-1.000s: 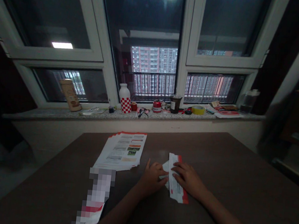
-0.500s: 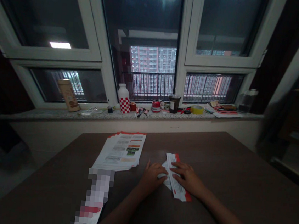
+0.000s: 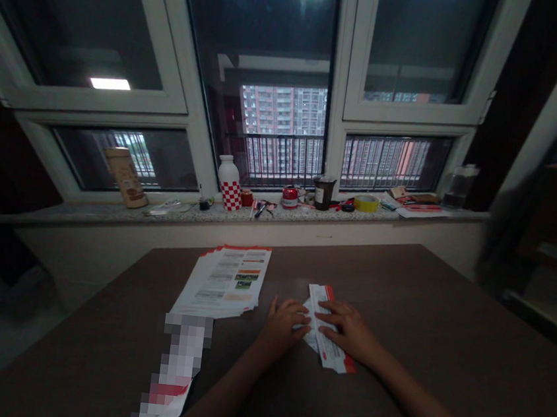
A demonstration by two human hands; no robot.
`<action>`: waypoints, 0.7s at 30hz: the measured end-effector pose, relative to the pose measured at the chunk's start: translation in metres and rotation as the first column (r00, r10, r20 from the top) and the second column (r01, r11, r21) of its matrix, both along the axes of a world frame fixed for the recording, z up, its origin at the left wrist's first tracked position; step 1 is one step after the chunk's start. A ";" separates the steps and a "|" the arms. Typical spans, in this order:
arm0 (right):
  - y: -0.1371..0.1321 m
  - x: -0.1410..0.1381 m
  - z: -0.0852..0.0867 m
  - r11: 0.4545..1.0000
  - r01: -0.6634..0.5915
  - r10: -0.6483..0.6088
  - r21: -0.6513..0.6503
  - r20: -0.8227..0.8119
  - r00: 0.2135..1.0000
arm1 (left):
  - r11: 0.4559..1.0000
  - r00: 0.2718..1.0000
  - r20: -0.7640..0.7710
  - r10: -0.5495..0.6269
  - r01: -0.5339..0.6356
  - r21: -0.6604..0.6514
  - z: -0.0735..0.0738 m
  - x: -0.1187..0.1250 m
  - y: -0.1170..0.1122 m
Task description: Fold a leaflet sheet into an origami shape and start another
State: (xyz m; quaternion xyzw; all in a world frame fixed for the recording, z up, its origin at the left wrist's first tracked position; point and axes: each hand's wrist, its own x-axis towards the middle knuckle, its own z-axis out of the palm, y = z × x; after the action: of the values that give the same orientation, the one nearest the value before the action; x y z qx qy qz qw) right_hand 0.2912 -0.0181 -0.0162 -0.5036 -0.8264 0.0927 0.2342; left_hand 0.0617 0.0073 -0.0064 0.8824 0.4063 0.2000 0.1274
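In the head view, the right hand (image 3: pixel 348 328) lies with fingers spread on a folded white-and-red printed paper strip (image 3: pixel 330 356) on the dark brown table (image 3: pixel 412 302), while the left hand (image 3: pixel 286 325) curls at its left side, whether pinching I cannot tell, right of a fanned stack of white printed sheets (image 3: pixel 221 282).

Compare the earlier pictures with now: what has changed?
The folded paper strip has turned slightly counterclockwise, its far end leftward, its near end rightward. The left hand and right hand remain at it; the stack of sheets stayed put.
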 end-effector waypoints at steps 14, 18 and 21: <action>0.000 -0.002 0.000 0.999 0.011 -0.013 -0.033 -0.051 0.999 | 0.998 0.999 -0.028 -0.046 0.047 0.033 -0.003 -0.005 0.000; 0.001 0.000 -0.002 0.999 -0.008 0.006 -0.034 -0.065 0.998 | 0.999 0.998 -0.055 -0.035 0.037 0.040 0.001 -0.005 -0.001; 0.002 0.002 -0.002 0.998 -0.033 0.031 -0.045 -0.064 0.997 | 0.999 0.998 -0.066 -0.026 0.029 0.044 0.004 -0.005 -0.003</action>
State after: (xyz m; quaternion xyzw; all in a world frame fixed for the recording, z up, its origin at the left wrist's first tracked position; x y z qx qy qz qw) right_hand 0.2929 -0.0157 -0.0184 -0.4923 -0.8243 0.1311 0.2471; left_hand 0.0565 0.0039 -0.0024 0.8966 0.3934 0.1786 0.0969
